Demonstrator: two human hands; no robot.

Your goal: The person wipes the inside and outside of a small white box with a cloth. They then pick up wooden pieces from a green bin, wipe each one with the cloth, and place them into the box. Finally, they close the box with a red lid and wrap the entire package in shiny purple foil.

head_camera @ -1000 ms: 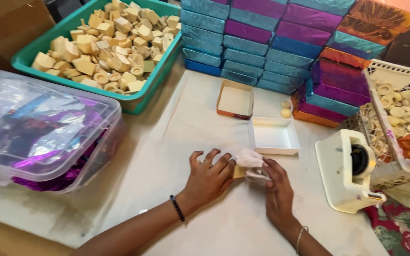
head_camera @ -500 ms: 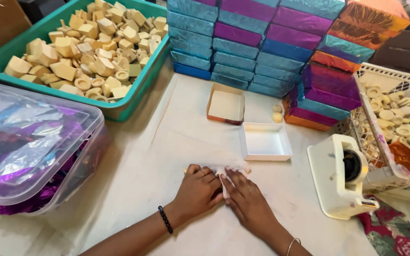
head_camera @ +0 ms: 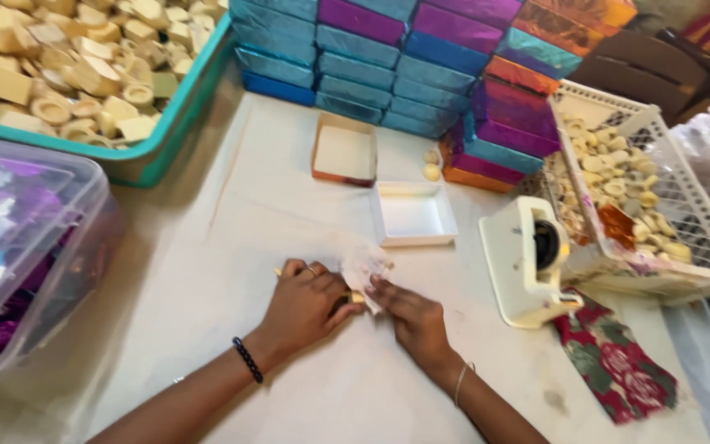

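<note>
My left hand (head_camera: 304, 306) and my right hand (head_camera: 408, 316) meet on the white table cover, both pressed on a small tan bar (head_camera: 356, 297) that is partly wrapped in thin white tissue paper (head_camera: 363, 267). The left hand covers most of the bar, and the right fingertips pinch the paper at its right end. Just beyond them lies an open white box tray (head_camera: 413, 214), and further back an open box lid with orange sides (head_camera: 344, 152).
A teal tub of tan bars (head_camera: 176, 123) stands back left. A clear lidded bin with purple foil (head_camera: 26, 247) is at left. Stacked shiny coloured boxes (head_camera: 421, 66) line the back. A white tape dispenser (head_camera: 526, 261), a white basket of pieces (head_camera: 659, 205) and a floral cloth (head_camera: 614, 362) are at right.
The view has shifted left and closer. Both hands stay on the bar, and the tissue paper has been folded further around it.
</note>
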